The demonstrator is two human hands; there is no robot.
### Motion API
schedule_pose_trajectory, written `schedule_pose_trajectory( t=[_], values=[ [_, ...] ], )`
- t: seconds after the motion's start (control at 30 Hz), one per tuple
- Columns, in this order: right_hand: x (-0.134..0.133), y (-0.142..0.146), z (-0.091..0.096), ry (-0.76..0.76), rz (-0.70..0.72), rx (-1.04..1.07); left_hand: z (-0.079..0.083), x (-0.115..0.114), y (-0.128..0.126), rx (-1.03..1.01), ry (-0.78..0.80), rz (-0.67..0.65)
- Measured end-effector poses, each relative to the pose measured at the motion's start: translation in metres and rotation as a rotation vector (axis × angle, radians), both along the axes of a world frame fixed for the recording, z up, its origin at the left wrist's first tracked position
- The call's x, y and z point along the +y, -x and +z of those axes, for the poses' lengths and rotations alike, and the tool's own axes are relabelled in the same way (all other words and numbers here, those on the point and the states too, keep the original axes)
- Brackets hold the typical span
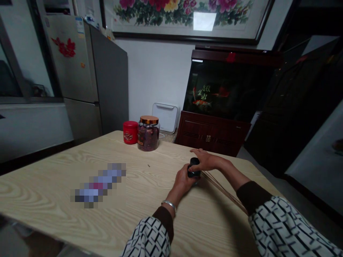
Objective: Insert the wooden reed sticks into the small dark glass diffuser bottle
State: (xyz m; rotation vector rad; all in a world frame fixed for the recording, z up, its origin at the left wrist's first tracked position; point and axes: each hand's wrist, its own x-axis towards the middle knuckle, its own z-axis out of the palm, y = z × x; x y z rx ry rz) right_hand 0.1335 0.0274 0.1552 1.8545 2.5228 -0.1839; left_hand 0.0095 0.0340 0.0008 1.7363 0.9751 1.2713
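My left hand (184, 181) is closed around a small black container (194, 167) that stands on the light wooden table (134, 214). My right hand (205, 160) rests over the top of the same container, fingers curled on it. Several thin wooden sticks (225, 191) lie on the table just right of the container and run under my right forearm towards the table's near right edge.
A glass jar with a copper lid (148, 132) and a small red tin (130, 132) stand at the table's far edge. A blurred object (98, 185) lies left of my hands. Behind are a grey fridge (88, 76), a white appliance and a dark fish tank cabinet (214, 132).
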Motion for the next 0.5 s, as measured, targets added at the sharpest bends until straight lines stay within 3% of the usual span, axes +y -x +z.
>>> schedule_pose_trajectory(
  t=[0.1,0.23,0.4,0.5],
  values=[
    [-0.0024,0.0035,-0.0013,-0.007,-0.155,-0.109,0.0002,-0.0016,0.0007,0.000,0.009,-0.002],
    [-0.0043,0.0043,0.0006,0.069,0.031,-0.022,-0.0024,-0.0023,0.0021,0.025,0.027,-0.016],
    [-0.0042,0.0036,0.0009,0.018,-0.104,-0.089,-0.0051,-0.0033,0.0036,0.003,0.007,-0.021],
    [-0.0033,0.0045,-0.0013,0.019,0.005,-0.096,-0.0027,-0.0059,0.0060,-0.004,0.011,-0.036]
  ],
)
